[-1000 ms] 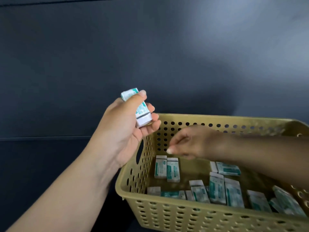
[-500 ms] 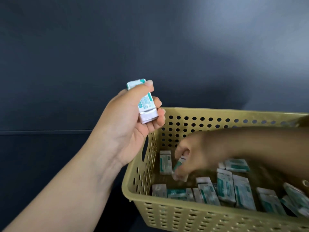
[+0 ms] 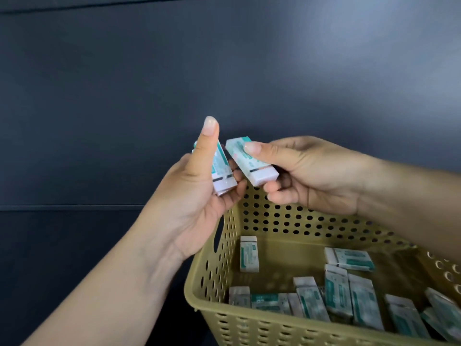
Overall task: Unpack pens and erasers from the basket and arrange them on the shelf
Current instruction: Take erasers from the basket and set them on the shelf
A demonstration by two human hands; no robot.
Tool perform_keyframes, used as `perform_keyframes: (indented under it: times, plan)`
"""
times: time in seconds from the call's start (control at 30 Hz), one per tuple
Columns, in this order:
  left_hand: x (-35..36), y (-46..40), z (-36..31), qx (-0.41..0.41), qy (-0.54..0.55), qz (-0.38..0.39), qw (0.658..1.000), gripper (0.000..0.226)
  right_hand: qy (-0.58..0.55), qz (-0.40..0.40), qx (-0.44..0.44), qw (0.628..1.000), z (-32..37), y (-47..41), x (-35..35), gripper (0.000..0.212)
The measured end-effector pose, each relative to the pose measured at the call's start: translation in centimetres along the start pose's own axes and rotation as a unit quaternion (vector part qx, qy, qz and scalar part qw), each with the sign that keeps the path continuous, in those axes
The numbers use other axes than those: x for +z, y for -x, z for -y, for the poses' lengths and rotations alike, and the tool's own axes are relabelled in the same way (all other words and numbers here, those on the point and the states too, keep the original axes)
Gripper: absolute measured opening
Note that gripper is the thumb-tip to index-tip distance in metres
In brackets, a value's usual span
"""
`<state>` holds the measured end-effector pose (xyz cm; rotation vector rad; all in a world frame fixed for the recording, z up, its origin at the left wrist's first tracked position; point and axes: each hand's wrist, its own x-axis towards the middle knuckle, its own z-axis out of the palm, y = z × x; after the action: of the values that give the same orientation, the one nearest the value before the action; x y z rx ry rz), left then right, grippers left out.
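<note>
While right hand (image 3: 311, 176) pinches it, eraser (image 3: 252, 162) shows white-teal sleeve.

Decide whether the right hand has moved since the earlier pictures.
Yes. The right hand has risen out of the basket, above its rim, holding an eraser.

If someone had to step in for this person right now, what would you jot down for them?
Left hand: grips a small stack of erasers, thumb raised along it.
Right hand: pinches a single eraser, held just beside the stack above the basket's far corner.
Basket: tan, perforated, with many wrapped erasers lying loose on its floor. No pens show.
Done: a few erasers are out of the basket and in hand.
Left: add the single eraser to the stack, place them on the shelf, which is out of view, then empty the rest of the basket.
</note>
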<state>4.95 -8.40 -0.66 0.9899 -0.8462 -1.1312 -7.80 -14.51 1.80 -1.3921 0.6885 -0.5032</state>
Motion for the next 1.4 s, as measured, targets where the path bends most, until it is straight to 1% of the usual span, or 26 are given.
perform_keyframes:
  times: [0.13,0.23,0.3,0.37,0.43,0.53,0.6,0.67,0.7,0.73,0.8,0.87,0.9,0.97,1.03,1.07,1.1,1.17,1.3,1.37,1.4]
  plan:
    - [0.1,0.1,0.1,-0.002,-0.007,0.014,1.000,0.057,-0.022,0.002,-0.010,1.000,-0.1,-0.1,0.4,0.028]
    - [0.1,-0.1,0.1,-0.016,0.007,-0.011,1.000,0.049,-0.013,0.028,-0.010,0.999,0.0,0.1,0.5,0.022]
    - [0.0,-0.2,0.1,-0.024,0.025,-0.020,0.999,0.044,-0.004,0.044,-0.015,0.999,0.1,0.2,0.7,0.026]
    - [0.0,-0.2,0.0,-0.025,0.037,-0.020,0.999,0.036,0.005,0.032,-0.026,0.999,0.1,0.1,0.8,0.031]
    - [0.0,-0.2,0.0,-0.027,0.050,-0.026,0.998,0.025,0.037,0.007,-0.039,0.999,0.1,0.0,0.9,0.034]
    - [-0.1,-0.3,0.0,-0.029,0.093,-0.065,0.993,0.015,0.134,-0.009,-0.062,0.989,-0.2,-0.1,0.7,0.030]
    - [-0.1,-0.3,0.0,-0.028,0.137,-0.106,0.984,0.013,0.150,-0.022,-0.075,0.986,-0.5,-0.2,0.4,0.031]
    - [0.0,-0.4,0.0,-0.024,0.180,-0.141,0.973,0.015,0.133,-0.027,-0.063,0.989,-1.0,-0.6,-0.2,0.030]
    - [0.0,-0.4,-0.1,-0.023,0.196,-0.152,0.968,0.016,0.151,-0.020,-0.047,0.987,-1.4,-0.9,-0.5,0.030]
    - [0.0,-0.4,-0.2,-0.023,0.209,-0.159,0.965,0.016,0.198,-0.010,-0.030,0.980,-2.0,-1.2,-0.8,0.029]
    - [-0.1,-0.4,-0.3,-0.028,0.226,-0.162,0.960,0.017,0.325,0.015,-0.003,0.945,-3.7,-1.8,-1.3,0.025]
    - [-0.2,-0.3,-0.3,-0.035,0.230,-0.158,0.960,0.018,0.435,0.051,-0.003,0.899,-5.6,-2.3,-1.4,0.018]
    - [-0.3,-0.3,-0.3,-0.034,0.230,-0.155,0.960,0.019,0.489,0.073,-0.001,0.869,-6.6,-2.5,-1.4,0.022]
    - [-0.3,-0.3,-0.3,-0.035,0.221,-0.149,0.963,0.020,0.580,0.113,0.013,0.806,-8.0,-2.7,-1.2,0.039]
    - [-0.3,-0.2,-0.2,-0.037,0.211,-0.142,0.966,0.015,0.649,0.145,-0.005,0.747,-8.8,-2.8,-1.1,0.046]
    - [-0.3,-0.3,-0.2,-0.038,0.208,-0.138,0.968,0.011,0.672,0.161,-0.013,0.723,-8.8,-2.7,-1.1,0.048]
    - [-0.2,-0.3,-0.2,-0.040,0.204,-0.134,0.969,0.008,0.682,0.173,-0.010,0.710,-8.5,-2.7,-1.2,0.050]
    - [-0.1,-0.3,-0.2,-0.040,0.196,-0.130,0.971,0.011,0.684,0.187,0.010,0.705,-7.8,-2.8,-1.7,0.053]
    - [-0.3,-0.2,-0.2,-0.042,0.183,-0.110,0.976,0.009,0.701,0.188,0.001,0.688,-7.2,-2.9,-1.9,0.053]
    - [-0.4,-0.2,-0.3,-0.043,0.179,-0.101,0.978,0.024,0.712,0.179,0.010,0.679,-7.6,-2.9,-1.8,0.049]
    - [-0.4,-0.2,-0.3,-0.042,0.182,-0.099,0.977,0.031,0.710,0.179,0.016,0.681,-7.6,-3.0,-1.9,0.045]
